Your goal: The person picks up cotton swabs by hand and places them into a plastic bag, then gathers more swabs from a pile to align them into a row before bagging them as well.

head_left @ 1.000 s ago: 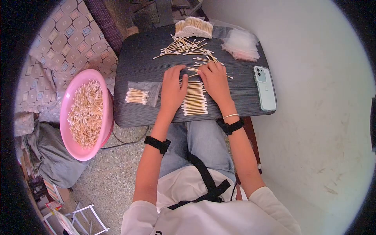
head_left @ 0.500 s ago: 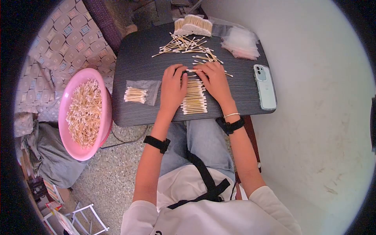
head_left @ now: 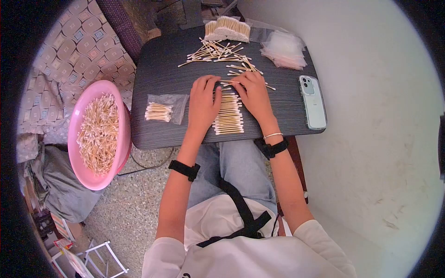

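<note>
Both my hands are over the black table, at the far end of a neat row of cotton swabs (head_left: 228, 115) laid side by side. My left hand (head_left: 204, 98) has its fingers curled, with the tips at the left end of a cotton swab (head_left: 227, 82). At the other end of that swab, my right hand (head_left: 254, 95) pinches with thumb and fingers. Another swab lies at a slant just below, near my left thumb. Loose swabs (head_left: 240, 69) lie just beyond my right fingers, which hide part of them.
Farther back lie a scattered heap of swabs (head_left: 213, 52), a packed bundle (head_left: 228, 29) and clear plastic bags (head_left: 282, 50). A bag holding swabs (head_left: 158, 111) is at left, a phone (head_left: 314, 103) at right. A pink basin (head_left: 124, 139) full of swabs stands beside the table (head_left: 162, 58).
My hands stay nearly in place, with small finger movements around the swab between them. The swab's angle has shifted slightly, and the whole view has drifted a little.
</note>
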Action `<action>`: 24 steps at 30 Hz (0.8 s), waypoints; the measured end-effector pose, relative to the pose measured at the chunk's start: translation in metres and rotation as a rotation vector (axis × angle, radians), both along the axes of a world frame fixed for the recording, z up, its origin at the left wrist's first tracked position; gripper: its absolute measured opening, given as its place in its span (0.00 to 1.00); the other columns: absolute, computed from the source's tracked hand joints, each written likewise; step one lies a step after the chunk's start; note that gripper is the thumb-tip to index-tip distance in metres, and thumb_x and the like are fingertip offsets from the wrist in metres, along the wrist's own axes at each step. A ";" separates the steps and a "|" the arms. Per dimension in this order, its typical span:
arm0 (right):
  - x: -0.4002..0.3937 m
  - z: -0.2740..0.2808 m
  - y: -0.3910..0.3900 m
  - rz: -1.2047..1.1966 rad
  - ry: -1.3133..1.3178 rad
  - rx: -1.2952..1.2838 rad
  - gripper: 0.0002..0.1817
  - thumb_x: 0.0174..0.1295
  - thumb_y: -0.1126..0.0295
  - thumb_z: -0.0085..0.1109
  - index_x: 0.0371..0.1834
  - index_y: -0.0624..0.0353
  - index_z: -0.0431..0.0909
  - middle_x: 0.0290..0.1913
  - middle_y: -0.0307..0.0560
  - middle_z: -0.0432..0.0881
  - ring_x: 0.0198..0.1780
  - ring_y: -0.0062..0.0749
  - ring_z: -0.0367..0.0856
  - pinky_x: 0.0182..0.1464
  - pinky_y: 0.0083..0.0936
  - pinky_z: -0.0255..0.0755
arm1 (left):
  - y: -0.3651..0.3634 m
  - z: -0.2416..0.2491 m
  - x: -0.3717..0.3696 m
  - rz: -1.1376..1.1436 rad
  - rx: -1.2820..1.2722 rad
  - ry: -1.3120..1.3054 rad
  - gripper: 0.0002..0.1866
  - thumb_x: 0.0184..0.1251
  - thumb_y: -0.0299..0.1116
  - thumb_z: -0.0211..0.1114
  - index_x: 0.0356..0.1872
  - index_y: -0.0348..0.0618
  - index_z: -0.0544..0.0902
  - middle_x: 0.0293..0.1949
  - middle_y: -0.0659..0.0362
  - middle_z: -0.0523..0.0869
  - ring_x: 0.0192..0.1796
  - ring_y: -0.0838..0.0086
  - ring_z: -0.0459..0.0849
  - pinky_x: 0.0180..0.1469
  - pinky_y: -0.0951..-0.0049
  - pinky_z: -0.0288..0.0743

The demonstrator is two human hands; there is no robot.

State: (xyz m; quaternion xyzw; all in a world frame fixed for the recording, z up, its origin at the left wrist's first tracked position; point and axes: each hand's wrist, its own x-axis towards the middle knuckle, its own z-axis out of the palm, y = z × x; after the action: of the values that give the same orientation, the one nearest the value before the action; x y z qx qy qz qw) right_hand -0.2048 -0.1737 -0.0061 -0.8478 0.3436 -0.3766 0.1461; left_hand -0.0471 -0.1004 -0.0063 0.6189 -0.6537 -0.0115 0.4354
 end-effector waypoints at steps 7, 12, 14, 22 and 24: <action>0.001 -0.002 -0.002 -0.081 -0.060 -0.061 0.07 0.63 0.68 0.62 0.38 0.59 0.85 0.39 0.45 0.79 0.46 0.44 0.74 0.52 0.39 0.68 | 0.000 0.000 -0.001 0.017 -0.008 -0.002 0.16 0.67 0.27 0.60 0.55 0.38 0.77 0.52 0.48 0.80 0.58 0.52 0.76 0.61 0.55 0.70; 0.002 -0.001 0.000 -0.170 -0.047 -0.085 0.07 0.62 0.70 0.63 0.38 0.59 0.85 0.39 0.46 0.78 0.45 0.45 0.73 0.52 0.39 0.69 | 0.001 0.003 -0.001 0.008 0.016 0.018 0.15 0.67 0.28 0.60 0.54 0.38 0.76 0.52 0.48 0.79 0.58 0.51 0.76 0.61 0.55 0.70; 0.002 0.001 0.001 -0.133 -0.029 -0.079 0.07 0.62 0.70 0.63 0.39 0.59 0.85 0.40 0.47 0.78 0.46 0.44 0.72 0.52 0.39 0.69 | 0.000 0.000 0.000 0.005 0.016 0.002 0.15 0.67 0.27 0.60 0.54 0.39 0.76 0.52 0.48 0.79 0.58 0.51 0.76 0.61 0.55 0.70; 0.003 0.001 0.001 -0.112 -0.033 -0.066 0.08 0.61 0.72 0.63 0.41 0.59 0.86 0.42 0.48 0.77 0.49 0.44 0.72 0.54 0.38 0.68 | -0.001 0.000 -0.001 0.013 0.013 0.002 0.15 0.67 0.28 0.60 0.54 0.39 0.76 0.54 0.48 0.78 0.58 0.51 0.76 0.61 0.55 0.71; 0.002 0.001 0.002 -0.098 -0.022 -0.066 0.08 0.60 0.73 0.62 0.41 0.59 0.86 0.43 0.48 0.77 0.49 0.45 0.72 0.55 0.38 0.68 | 0.000 0.000 0.000 0.007 0.021 -0.002 0.16 0.67 0.28 0.60 0.54 0.39 0.76 0.55 0.48 0.77 0.58 0.51 0.76 0.61 0.55 0.71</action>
State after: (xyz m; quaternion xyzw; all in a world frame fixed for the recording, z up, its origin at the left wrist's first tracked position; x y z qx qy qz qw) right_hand -0.2030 -0.1718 -0.0051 -0.8300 0.3706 -0.4038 0.1032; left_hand -0.0472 -0.1008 -0.0065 0.6258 -0.6515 -0.0161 0.4285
